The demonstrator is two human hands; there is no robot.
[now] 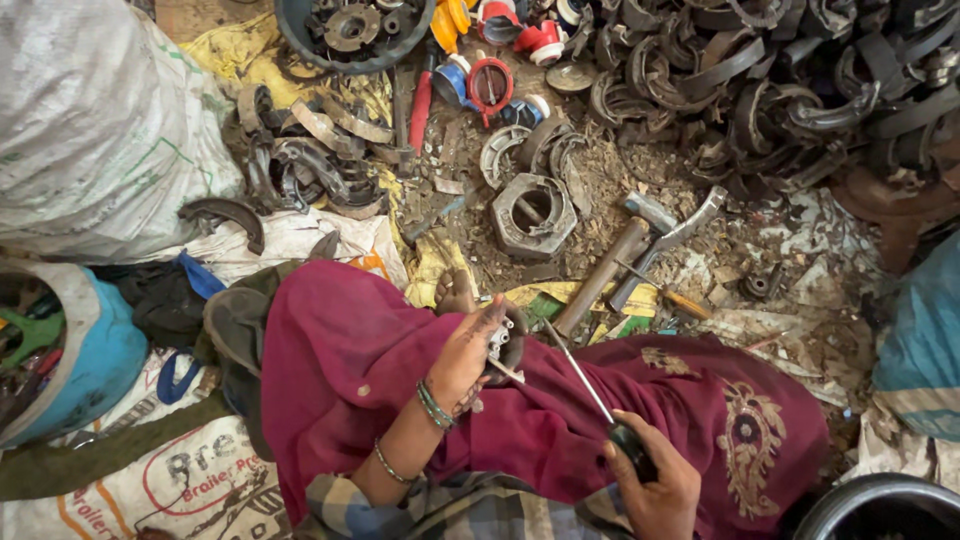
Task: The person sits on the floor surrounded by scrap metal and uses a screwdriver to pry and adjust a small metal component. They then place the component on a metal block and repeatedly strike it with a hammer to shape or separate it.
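The left hand's (468, 352) fingers curled around a small metal part (503, 345), holding it on the lap over maroon cloth (340, 370). The right hand (655, 480) closed in a fist on a screwdriver (590, 390), its tip touching the part. Just beyond lay a hammer (610, 265), a hexagonal casting (533, 215) and piled brake shoes (780, 80).

A hammer (612, 268) lies on the floor (720, 250) at centre. A metal ring block (532, 214) sits just beside it at nine o'clock. A heap of curved metal parts (780, 80) fills two o'clock, a tub (350, 30) twelve o'clock, a sack (90, 120) ten o'clock.
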